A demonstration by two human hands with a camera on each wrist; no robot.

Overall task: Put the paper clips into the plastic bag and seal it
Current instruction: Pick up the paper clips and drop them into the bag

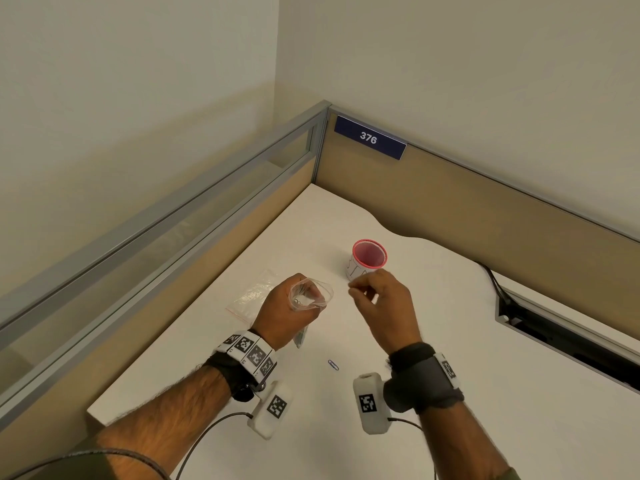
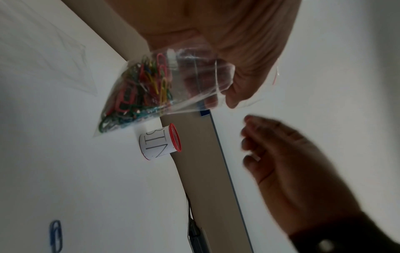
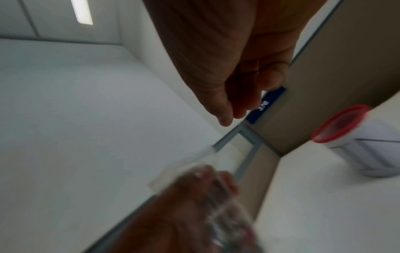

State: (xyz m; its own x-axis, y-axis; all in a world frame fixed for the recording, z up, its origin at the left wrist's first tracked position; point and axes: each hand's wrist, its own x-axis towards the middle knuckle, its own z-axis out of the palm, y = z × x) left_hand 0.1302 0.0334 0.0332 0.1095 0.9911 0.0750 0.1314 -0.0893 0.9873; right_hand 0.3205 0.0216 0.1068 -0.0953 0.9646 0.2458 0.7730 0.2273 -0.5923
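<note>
1. Head view: filling step nearly done; left hand (image 1: 287, 308) grips plastic bag (image 1: 310, 294) by its open mouth, above tabletop (image 1: 450, 341).
2. Right hand (image 1: 381, 303) beside the mouth, fingers (image 1: 356, 292) loosely curled; whether pinching a clip, cannot tell.
3. Next, probably: fetch blue paper clip (image 1: 333, 364) lying loose, then press seal.
4. Bag holds colored paper clips (image 2: 138, 92); red-rimmed cup (image 1: 369, 259) looks empty.
</note>
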